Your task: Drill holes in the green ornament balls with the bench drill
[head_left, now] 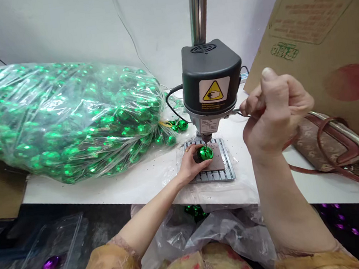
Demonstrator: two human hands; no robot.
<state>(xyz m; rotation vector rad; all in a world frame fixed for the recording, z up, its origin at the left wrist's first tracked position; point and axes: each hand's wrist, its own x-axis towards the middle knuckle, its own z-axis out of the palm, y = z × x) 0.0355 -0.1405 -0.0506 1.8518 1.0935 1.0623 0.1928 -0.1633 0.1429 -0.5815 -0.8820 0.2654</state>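
Note:
A shiny green ball (206, 152) rests on a flat pad (218, 163) over the slotted metal base (230, 172) of a small drill press (211, 67). My left hand (191, 164) grips the ball from its left side, fingers behind and thumb in front. Directly above, the drill bit (205, 143) meets the top of the ball; whether it has gone in I cannot tell. My right hand (273, 107) is closed around the feed lever (237, 111) at the right of the drill head, most of which the fingers hide.
A large clear bag of green balls (69, 120) lies on the white table (109, 197) at left, with loose green balls (182, 125) beside it. At right stand a cardboard box (324, 50) and a handbag (325, 149). An open plastic bag (164, 230) hangs below the table's front edge.

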